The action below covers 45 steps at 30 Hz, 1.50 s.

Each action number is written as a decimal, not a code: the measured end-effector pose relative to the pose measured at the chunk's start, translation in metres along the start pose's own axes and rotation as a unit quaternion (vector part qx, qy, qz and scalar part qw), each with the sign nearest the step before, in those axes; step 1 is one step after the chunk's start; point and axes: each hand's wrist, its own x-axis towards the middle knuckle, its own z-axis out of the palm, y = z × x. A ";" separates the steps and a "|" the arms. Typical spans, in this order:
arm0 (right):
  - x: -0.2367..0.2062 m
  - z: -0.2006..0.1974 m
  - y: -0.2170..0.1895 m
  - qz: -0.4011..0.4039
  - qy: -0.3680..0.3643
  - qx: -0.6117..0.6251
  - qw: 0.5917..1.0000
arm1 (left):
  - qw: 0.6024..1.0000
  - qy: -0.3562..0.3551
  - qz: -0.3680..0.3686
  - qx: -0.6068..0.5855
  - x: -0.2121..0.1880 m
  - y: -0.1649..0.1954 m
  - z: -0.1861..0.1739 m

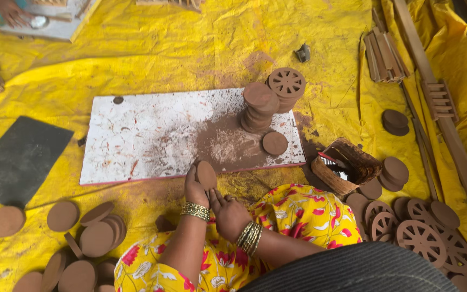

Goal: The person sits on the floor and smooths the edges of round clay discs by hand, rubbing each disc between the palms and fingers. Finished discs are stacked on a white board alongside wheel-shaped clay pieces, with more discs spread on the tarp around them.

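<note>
Pinching a flat round brown wooden disc (pixel 207 175) upright on its edge with the left hand (pixel 194 190), thumb and fingers closed around its lower rim, just at the near edge of the white paint-stained rectangular board (pixel 152 135). Resting the right hand (pixel 228 215) beside it, fingers curled loosely against the left, touching it, holding nothing visible. Farther along the board: a stack of plain brown discs (pixel 259 107), one loose disc (pixel 274 143) lying flat.
</note>
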 end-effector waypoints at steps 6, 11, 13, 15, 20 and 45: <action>0.022 0.000 0.023 0.147 -0.078 0.017 0.986 | 0.996 -0.089 0.030 -0.013 -0.013 -0.012 0.007; 0.037 -0.005 0.047 0.148 -0.009 0.035 0.988 | 0.992 -0.098 0.000 -0.073 -0.026 -0.006 0.012; 0.028 -0.007 0.041 0.137 0.030 0.040 0.989 | 0.992 -0.090 0.013 -0.087 -0.022 -0.003 0.009; 0.014 -0.008 0.027 0.079 0.075 0.012 0.994 | 0.991 -0.084 0.047 -0.091 -0.013 -0.004 0.004; -0.003 -0.005 0.005 -0.075 0.150 0.004 0.986 | 0.993 -0.094 0.030 -0.066 0.004 -0.011 -0.004; 0.039 0.000 0.056 0.088 0.082 0.098 0.988 | 0.993 -0.091 -0.063 -0.045 -0.014 -0.006 0.008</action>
